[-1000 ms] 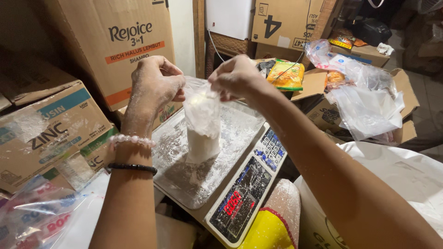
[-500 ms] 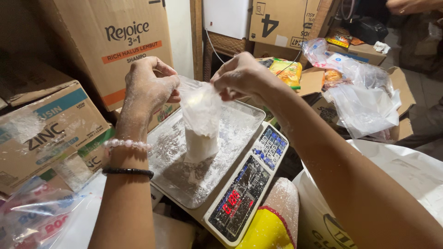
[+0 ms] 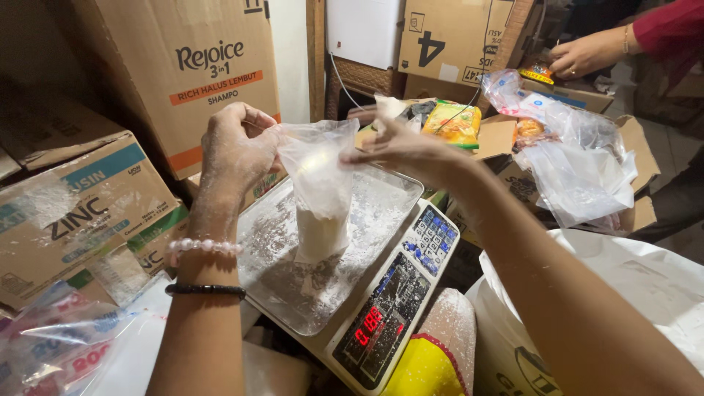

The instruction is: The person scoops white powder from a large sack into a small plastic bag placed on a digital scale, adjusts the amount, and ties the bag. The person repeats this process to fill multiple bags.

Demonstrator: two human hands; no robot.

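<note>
Bag's lower now than a moment ago: the bottom of my clear plastic bag [image 3: 320,194] is resting on the metal tray [image 3: 381,202] of the scale [image 3: 381,323], so the red readout is lit with a weight. My left hand [image 3: 236,147] is pinched shut on the left side of the bag's mouth, and my right hand [image 3: 407,150] grips the right side with fingers half spread. White powder fills just the lower part, and more is dusted over the tray. Someone else's hand [image 3: 587,53] is over by the boxes.
</note>
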